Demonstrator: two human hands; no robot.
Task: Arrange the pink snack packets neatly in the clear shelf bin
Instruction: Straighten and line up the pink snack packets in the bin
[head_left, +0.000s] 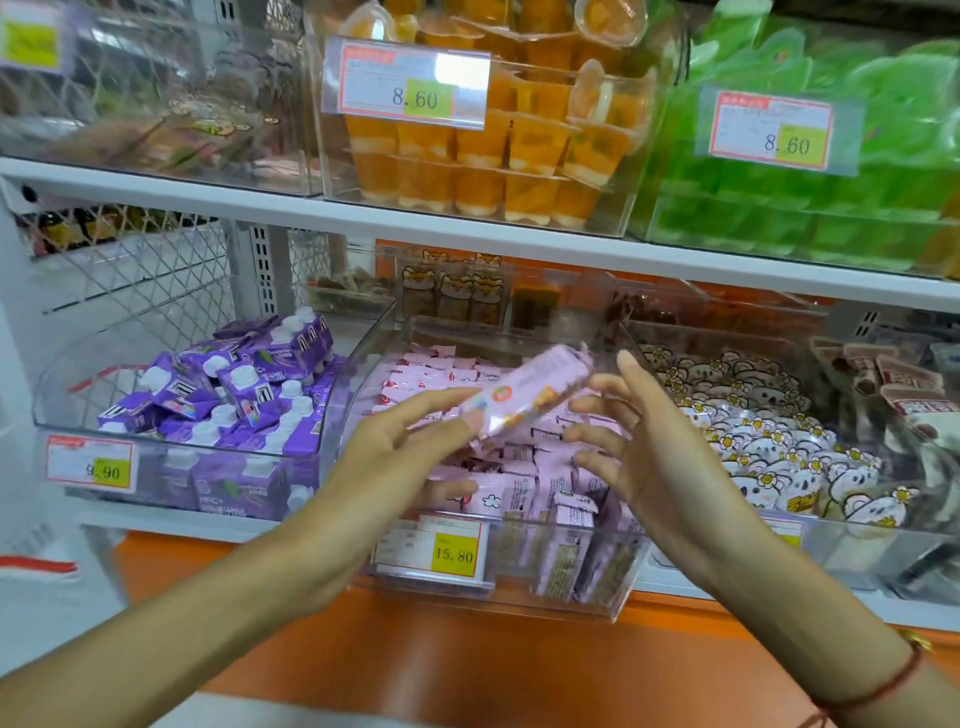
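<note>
In the middle of the frame a pink packet (524, 397) is up above the clear bin (566, 582), tilted so its far end points to the upper right. The left hand (395, 441) meets its lower end, with straight fingers along the top and the thumb tip pressing the wrapper from below, a light pinch rather than a full grasp. The right hand (639, 441) is just beside the packet's upper end with its fingers spread and relaxed; whether a fingertip touches the wrapper cannot be told, and it grasps nothing. Below them, the other pink packets (519, 483) fill the bin, flat in rows at the back and standing on edge at the front above the price tag (434, 551).

The step in hand looks like turning this packet to match the rest and setting it in. To do it well, the person would steady both ends, line up the long side with the neighbouring rows, and lower it into a gap rather than drop it on top. The purple cartons (234, 395) to the left and the white flower packets (753, 447) to the right sit in bins just beside, so the packet should stay between the middle bin's walls.
</note>
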